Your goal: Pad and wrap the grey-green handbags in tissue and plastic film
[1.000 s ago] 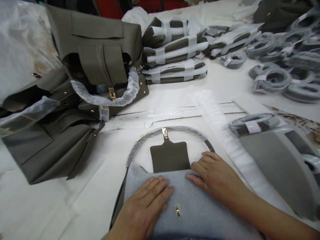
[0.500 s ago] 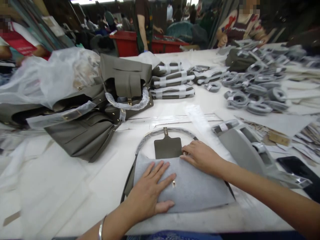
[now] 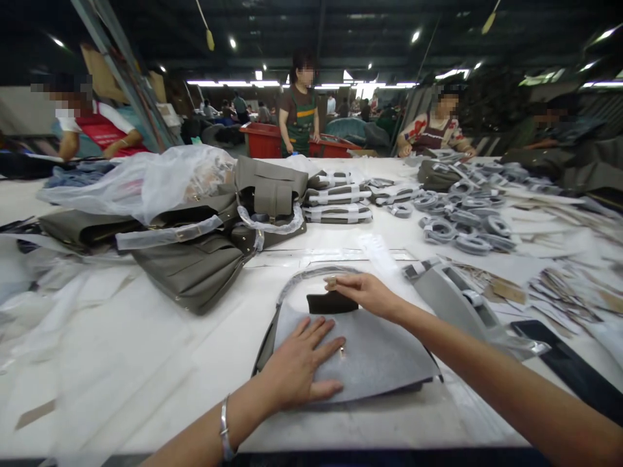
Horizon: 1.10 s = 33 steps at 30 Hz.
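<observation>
A handbag (image 3: 266, 340) lies in front of me, its front covered by a pale grey sheet (image 3: 384, 357). Flat on that sheet rests my left hand (image 3: 304, 366), fingers spread. A small gold metal fitting (image 3: 342, 351) shows through the sheet beside the fingertips. My right hand (image 3: 372, 293) pinches the metal-tipped end of the dark olive closure flap (image 3: 324, 303), which is lifted at the bag's top edge. Behind the flap arches the bag's handle (image 3: 298, 277), wrapped in clear plastic.
Olive bags (image 3: 195, 266) and clear plastic wrapping (image 3: 141, 185) are heaped at left. Wrapped straps (image 3: 338, 214) are stacked behind; coiled straps (image 3: 440, 228) pile up at right. A grey wrapped piece (image 3: 450, 298) and a dark phone-like object (image 3: 559, 350) lie by my right arm. Several people stand beyond the table.
My right hand has moved left and up, from the flap's right edge to its tip, and the flap is now raised. My left hand stays flat on the sheet. The view has tilted up.
</observation>
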Available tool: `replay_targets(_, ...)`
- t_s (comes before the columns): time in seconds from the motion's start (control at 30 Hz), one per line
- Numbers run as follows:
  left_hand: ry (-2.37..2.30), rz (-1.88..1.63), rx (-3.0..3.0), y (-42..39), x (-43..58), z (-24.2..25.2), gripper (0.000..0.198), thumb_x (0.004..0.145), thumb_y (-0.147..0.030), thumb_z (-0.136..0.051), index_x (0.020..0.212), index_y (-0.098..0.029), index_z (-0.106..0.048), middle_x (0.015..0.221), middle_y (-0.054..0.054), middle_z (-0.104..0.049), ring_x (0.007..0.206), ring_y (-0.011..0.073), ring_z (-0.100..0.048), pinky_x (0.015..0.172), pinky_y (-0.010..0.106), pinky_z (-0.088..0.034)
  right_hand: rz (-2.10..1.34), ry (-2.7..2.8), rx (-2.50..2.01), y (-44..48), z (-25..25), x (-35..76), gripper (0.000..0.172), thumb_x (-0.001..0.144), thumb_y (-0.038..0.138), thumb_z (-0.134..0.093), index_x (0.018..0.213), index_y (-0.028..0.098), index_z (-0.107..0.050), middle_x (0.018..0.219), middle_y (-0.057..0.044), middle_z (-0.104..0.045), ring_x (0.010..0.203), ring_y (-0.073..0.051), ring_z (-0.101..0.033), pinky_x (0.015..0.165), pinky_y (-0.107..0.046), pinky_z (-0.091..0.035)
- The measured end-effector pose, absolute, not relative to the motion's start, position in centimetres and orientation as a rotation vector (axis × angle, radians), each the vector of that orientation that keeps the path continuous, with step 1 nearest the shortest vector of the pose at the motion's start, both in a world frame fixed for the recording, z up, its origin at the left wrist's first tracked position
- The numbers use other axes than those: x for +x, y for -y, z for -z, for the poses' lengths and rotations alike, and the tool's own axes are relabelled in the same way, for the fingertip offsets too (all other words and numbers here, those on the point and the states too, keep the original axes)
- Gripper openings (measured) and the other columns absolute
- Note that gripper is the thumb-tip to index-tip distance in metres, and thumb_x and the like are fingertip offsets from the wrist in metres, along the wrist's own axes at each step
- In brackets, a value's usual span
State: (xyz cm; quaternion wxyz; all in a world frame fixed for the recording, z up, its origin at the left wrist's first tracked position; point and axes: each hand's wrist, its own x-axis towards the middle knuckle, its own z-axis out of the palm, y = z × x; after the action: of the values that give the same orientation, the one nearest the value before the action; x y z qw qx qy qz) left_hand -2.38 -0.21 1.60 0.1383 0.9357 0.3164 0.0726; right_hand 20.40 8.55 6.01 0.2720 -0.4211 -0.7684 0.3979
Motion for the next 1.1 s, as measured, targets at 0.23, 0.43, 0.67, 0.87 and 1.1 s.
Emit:
replay_targets(0.23,-0.902,-0.291,2.687,0.6,-2.2,-1.6,0.067,0.089,-0.061,-0.053,0.144,-0.024,-0.041,0.145,0.013,-0.051,0.138,0.0281,-0.043,0.122,0.055,-0.017,-0.796,2.519,-0.832,-1.7,-2.8,23.4,0.045,0.094,0.006,-0.044,0.129,0.026,-0.064,0.143,-0.005,-0.057,0.139,-0.018,-0.045,0.117,-0.044,-0.036)
replay_targets(0.43,-0.895,-0.373,2.777,0.8,-2.1,-1.1,0.064,0.087,-0.057,-0.060,0.139,-0.023,-0.047,0.141,0.011,-0.055,0.135,0.0270,-0.046,0.121,0.054,-0.022,-0.518,2.755,-0.751,-1.1,-1.3,23.4,0.056,0.090,0.003,-0.047,0.141,0.025,-0.052,0.152,-0.004,-0.046,0.147,-0.020,-0.030,0.118,-0.047,-0.033)
replay_targets(0.67,-0.849,-0.869,3.083,3.4,-2.0,0.5,0.046,0.094,-0.039,-0.059,0.129,-0.009,-0.055,0.122,0.014,-0.069,0.116,0.0243,-0.064,0.104,0.044,-0.052,-0.474,2.825,-0.873,-0.7,-0.6,23.5,0.062,0.087,0.004,-0.047,0.145,0.027,-0.047,0.153,-0.003,-0.044,0.148,-0.023,-0.027,0.119,-0.052,-0.023)
replay_targets(0.87,-0.696,-0.676,3.054,4.3,-1.1,0.6,0.035,0.098,-0.013,-0.044,0.131,-0.014,-0.055,0.132,0.010,-0.065,0.123,0.0180,-0.060,0.104,0.034,-0.052,-0.452,2.772,-0.825,-0.5,-0.7,23.4,0.047,0.094,0.012,-0.048,0.139,0.026,-0.055,0.149,-0.004,-0.051,0.145,-0.025,-0.033,0.118,-0.050,-0.026)
replay_targets(1.1,-0.614,-0.671,3.044,3.8,-1.3,0.1,0.042,0.094,-0.011,-0.043,0.135,-0.015,-0.052,0.134,0.008,-0.064,0.125,0.0137,-0.058,0.106,0.023,-0.044,-0.312,2.784,-0.699,-2.0,-1.9,22.3,0.019,0.096,0.018,-0.057,0.104,0.019,-0.074,0.105,-0.003,-0.071,0.096,-0.016,-0.063,0.082,-0.024,-0.049)
